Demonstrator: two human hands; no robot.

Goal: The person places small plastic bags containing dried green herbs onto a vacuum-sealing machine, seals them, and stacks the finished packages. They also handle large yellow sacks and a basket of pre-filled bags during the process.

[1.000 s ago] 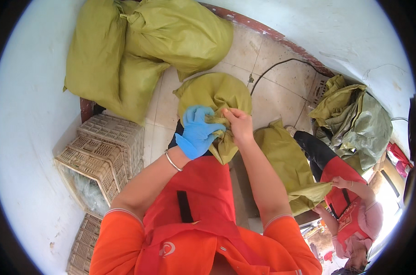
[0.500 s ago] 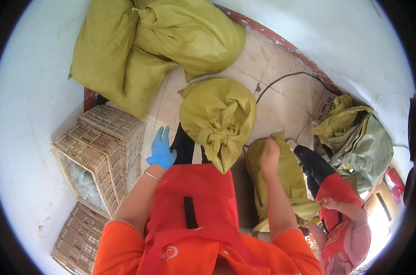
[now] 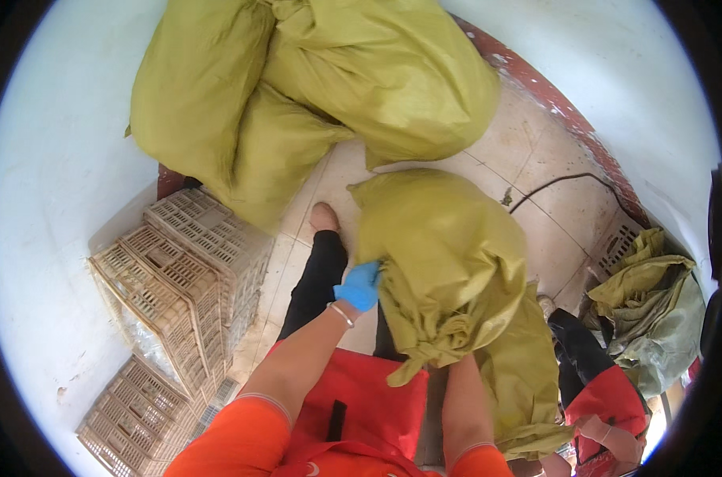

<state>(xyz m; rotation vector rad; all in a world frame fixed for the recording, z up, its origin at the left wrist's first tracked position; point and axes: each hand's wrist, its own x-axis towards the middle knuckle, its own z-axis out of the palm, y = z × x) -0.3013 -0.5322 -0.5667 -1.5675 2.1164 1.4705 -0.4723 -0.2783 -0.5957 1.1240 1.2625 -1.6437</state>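
A full olive-green woven sack, its neck tied in a knot, stands in front of me with the knot toward me. My left hand, in a blue glove, is closed against the sack's left side, its fingertips partly hidden in the fabric. On the other side my right forearm reaches under the knotted end, and the sack hides that hand. Close to this forearm is a second olive-green sack, slack and partly covered by the tied one.
Large full sacks are piled at the far wall. Plastic crates are stacked on the left. At right, a co-worker sits beside a heap of loose sacks. A black cable crosses the tiled floor.
My left hand has moved right onto the tied sack and closed there. My right hand has gone from the slack sack to behind the tied one. The view has shifted.
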